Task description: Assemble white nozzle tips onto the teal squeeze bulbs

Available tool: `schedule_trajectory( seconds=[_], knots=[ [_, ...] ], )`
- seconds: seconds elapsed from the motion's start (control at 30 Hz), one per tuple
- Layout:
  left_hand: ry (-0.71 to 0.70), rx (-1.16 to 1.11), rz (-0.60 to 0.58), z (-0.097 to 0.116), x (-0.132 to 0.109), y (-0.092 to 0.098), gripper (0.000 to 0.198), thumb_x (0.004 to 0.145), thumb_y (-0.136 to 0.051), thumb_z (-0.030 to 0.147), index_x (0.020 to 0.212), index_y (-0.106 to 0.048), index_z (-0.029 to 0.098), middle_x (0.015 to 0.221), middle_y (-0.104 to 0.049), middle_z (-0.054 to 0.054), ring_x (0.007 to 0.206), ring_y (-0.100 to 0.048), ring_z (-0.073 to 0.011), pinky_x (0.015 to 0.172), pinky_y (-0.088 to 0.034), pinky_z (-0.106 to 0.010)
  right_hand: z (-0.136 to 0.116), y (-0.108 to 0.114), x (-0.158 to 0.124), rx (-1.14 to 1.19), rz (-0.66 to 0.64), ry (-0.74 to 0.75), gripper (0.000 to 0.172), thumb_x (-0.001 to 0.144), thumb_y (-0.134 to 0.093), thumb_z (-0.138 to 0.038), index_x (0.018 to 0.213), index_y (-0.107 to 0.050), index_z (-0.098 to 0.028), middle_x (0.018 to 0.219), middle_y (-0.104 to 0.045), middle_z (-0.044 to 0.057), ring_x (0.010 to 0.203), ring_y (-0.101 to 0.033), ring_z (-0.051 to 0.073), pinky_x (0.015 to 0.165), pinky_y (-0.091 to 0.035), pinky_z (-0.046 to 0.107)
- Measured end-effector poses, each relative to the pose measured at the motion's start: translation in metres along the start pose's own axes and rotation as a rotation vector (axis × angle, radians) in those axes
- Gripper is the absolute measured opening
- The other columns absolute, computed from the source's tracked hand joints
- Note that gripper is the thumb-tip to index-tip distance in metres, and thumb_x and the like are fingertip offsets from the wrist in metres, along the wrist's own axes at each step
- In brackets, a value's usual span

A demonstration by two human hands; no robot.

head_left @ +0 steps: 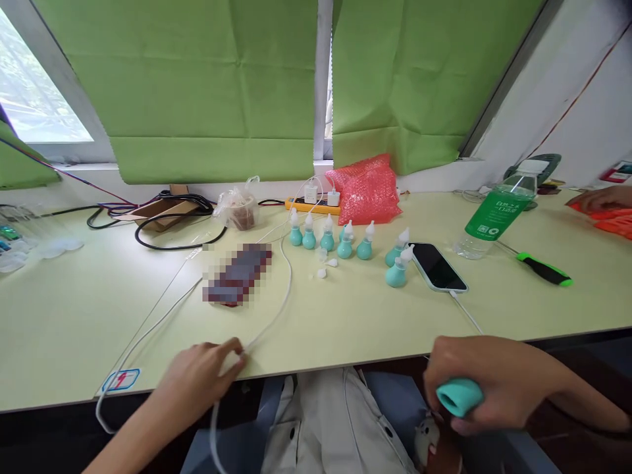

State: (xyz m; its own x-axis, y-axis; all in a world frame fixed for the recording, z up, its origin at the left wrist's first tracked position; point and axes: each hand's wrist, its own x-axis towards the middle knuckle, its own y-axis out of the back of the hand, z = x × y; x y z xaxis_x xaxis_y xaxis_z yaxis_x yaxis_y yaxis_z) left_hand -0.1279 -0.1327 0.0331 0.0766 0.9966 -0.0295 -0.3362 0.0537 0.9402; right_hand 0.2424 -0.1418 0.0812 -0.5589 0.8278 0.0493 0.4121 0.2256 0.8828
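Observation:
My left hand (205, 372) is at the table's front edge, its thumb and forefinger pinched on a white cable (269, 324). My right hand (486, 382) is closed around a teal rubber bulb (459, 397) just beyond the front edge, with the bulb's open end showing. Several teal bulbs with clear pointed tips (364, 245) stand in the middle of the table. Two more (395, 273) are beside a white-edged phone (438, 266). Small whitish pieces (322, 273) lie in front of the group.
A blurred dark red phone (239, 275) lies left of centre. Behind are a power strip (316, 206), red bubble wrap (368, 191) and a bagged cup (241, 210). At right are a tilted bottle (501, 210), a screwdriver (544, 270) and another person's hand (605, 197).

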Motion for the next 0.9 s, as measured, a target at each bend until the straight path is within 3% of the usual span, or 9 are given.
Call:
schedule_trajectory(
  seconds=[0.07, 0.1, 0.17, 0.23, 0.3, 0.37, 0.43, 0.6, 0.9],
  knots=[
    [-0.151, 0.112, -0.028, 0.023, 0.008, -0.007, 0.019, 0.067, -0.049, 0.036, 0.061, -0.059, 0.021, 0.049, -0.051, -0.004, 0.045, -0.046, -0.0174, 0.047, -0.022, -0.023, -0.020, 0.002, 0.028, 0.113, -0.342, 0.254, 0.008, 0.066, -0.058, -0.029, 0.067, -0.061, -0.022, 0.058, -0.060, 0.000, 0.052, -0.053, 0.011, 0.049, -0.039, 0.020],
    [-0.186, 0.143, 0.001, 0.036, 0.014, -0.006, 0.023, 0.068, -0.048, 0.034, 0.051, -0.053, 0.018, 0.046, -0.047, -0.004, 0.045, -0.045, -0.0168, 0.047, -0.021, -0.023, -0.027, 0.001, 0.044, 0.150, -0.319, 0.317, 0.009, 0.070, -0.054, -0.028, 0.070, -0.060, -0.021, 0.062, -0.060, 0.000, 0.055, -0.053, 0.011, 0.052, -0.040, 0.020],
    [-0.240, 0.094, 0.115, 0.059, 0.029, 0.001, 0.034, 0.066, -0.051, 0.039, 0.042, -0.041, 0.017, 0.041, -0.034, 0.000, 0.041, -0.038, -0.0137, 0.047, -0.019, -0.023, -0.035, -0.010, 0.078, 0.220, -0.116, 0.382, 0.011, 0.072, -0.052, -0.028, 0.066, -0.054, -0.019, 0.059, -0.055, -0.001, 0.053, -0.049, 0.010, 0.052, -0.039, 0.021],
    [-0.332, -0.109, 0.255, 0.079, 0.049, 0.009, 0.035, 0.068, -0.047, 0.042, 0.045, -0.039, 0.017, 0.042, -0.029, 0.002, 0.040, -0.031, -0.0107, 0.048, -0.018, -0.023, -0.031, -0.029, 0.110, 0.222, 0.246, 0.370, 0.010, 0.067, -0.054, -0.025, 0.062, -0.048, -0.018, 0.056, -0.049, -0.002, 0.051, -0.043, 0.009, 0.053, -0.037, 0.022],
    [-0.414, -0.398, 0.262, 0.094, 0.072, 0.011, 0.032, 0.073, -0.038, 0.036, 0.047, -0.036, 0.017, 0.044, -0.028, 0.003, 0.042, -0.029, -0.0098, 0.047, -0.019, -0.023, -0.018, -0.050, 0.136, 0.257, 0.491, 0.318, 0.007, 0.064, -0.052, -0.019, 0.064, -0.045, -0.018, 0.059, -0.048, -0.002, 0.053, -0.043, 0.010, 0.054, -0.037, 0.023],
    [-0.385, -0.768, 0.190, 0.105, 0.094, 0.002, 0.026, 0.072, -0.032, 0.030, 0.050, -0.035, 0.017, 0.047, -0.032, 0.002, 0.045, -0.031, -0.0101, 0.046, -0.021, -0.022, -0.001, -0.069, 0.152, 0.308, 0.592, 0.295, 0.006, 0.064, -0.048, -0.015, 0.066, -0.044, -0.018, 0.061, -0.048, -0.002, 0.056, -0.045, 0.011, 0.055, -0.038, 0.023],
    [-0.274, -0.986, 0.138, 0.110, 0.112, -0.017, 0.019, 0.071, -0.028, 0.027, 0.056, -0.035, 0.018, 0.049, -0.032, 0.003, 0.044, -0.031, -0.0101, 0.043, -0.022, -0.021, 0.014, -0.081, 0.158, 0.318, 0.597, 0.291, 0.010, 0.062, -0.047, -0.014, 0.070, -0.044, -0.018, 0.062, -0.048, -0.002, 0.056, -0.045, 0.011, 0.055, -0.038, 0.023],
    [-0.285, -1.083, 0.182, 0.112, 0.125, -0.062, 0.009, 0.069, -0.029, 0.018, 0.071, -0.038, 0.018, 0.053, -0.032, 0.005, 0.046, -0.032, -0.0092, 0.044, -0.027, -0.020, 0.031, -0.083, 0.151, 0.237, 0.625, 0.244, 0.017, 0.064, -0.051, -0.016, 0.080, -0.046, -0.019, 0.069, -0.052, 0.000, 0.061, -0.048, 0.012, 0.059, -0.041, 0.025],
    [-0.433, -1.203, 0.192, 0.107, 0.115, -0.064, 0.015, 0.079, -0.040, 0.031, 0.086, -0.042, 0.018, 0.068, -0.042, 0.001, 0.057, -0.042, -0.0098, 0.054, -0.037, -0.023, 0.034, -0.084, 0.147, 0.198, 0.647, 0.248, 0.014, 0.064, -0.052, -0.017, 0.076, -0.047, -0.021, 0.065, -0.053, -0.001, 0.055, -0.048, 0.012, 0.055, -0.041, 0.024]
  ],
)
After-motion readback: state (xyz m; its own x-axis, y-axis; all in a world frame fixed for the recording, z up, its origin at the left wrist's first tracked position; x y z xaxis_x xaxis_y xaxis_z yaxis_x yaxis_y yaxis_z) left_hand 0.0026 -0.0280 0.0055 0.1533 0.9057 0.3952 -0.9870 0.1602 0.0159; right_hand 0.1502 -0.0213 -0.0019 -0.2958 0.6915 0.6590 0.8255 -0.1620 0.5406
